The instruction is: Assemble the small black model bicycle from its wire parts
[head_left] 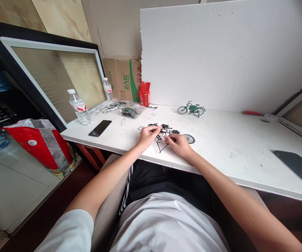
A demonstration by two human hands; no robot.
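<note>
A small black model bicycle frame [160,147] is between my two hands, just above the white table. My left hand [149,135] is closed in a pinch at its upper left side. With bent fingers, my right hand [179,144] grips its right side; the fingertips partly hide what they touch. Right beside my right hand lies a spoked toy wheel [190,139]. Small black parts [165,126] lie just beyond the fingers, some of them hidden. Farther back stands a green model bicycle [191,109], upright.
A phone [100,128], a water bottle [80,107] and a plastic bag of green parts [130,111] are on the left. Behind them are black part frames [113,107], a red box [145,94] and a carton [126,78]. A dark flat object [298,167] lies at the right edge.
</note>
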